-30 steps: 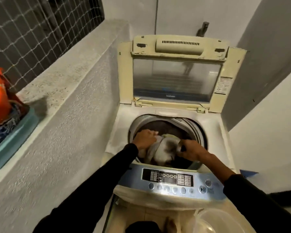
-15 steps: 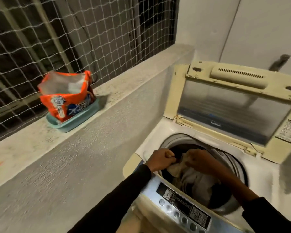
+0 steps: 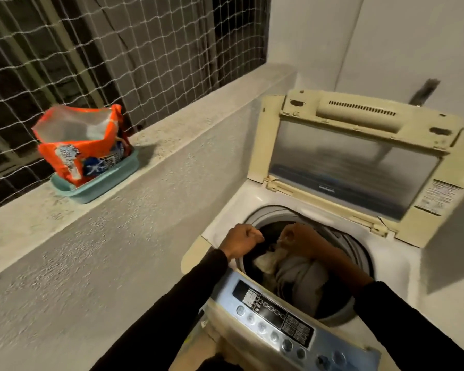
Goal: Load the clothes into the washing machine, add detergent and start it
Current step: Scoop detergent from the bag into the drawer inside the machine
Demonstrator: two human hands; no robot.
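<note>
Stuffing clothes point(image 3: 297, 274) down into washing machine point(image 3: 386, 266) drum at lower right of frame, right hand point(image 3: 296, 241) fisted on pale fabric, left hand point(image 3: 241, 241) curled at rim, grip unclear; lid point(image 3: 356, 159) propped up for access, detergent bag point(image 3: 81, 145) waiting open upper left on ledge point(image 3: 172, 140).

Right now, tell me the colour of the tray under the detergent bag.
Teal tray, seen in the head view on the ledge.
</note>
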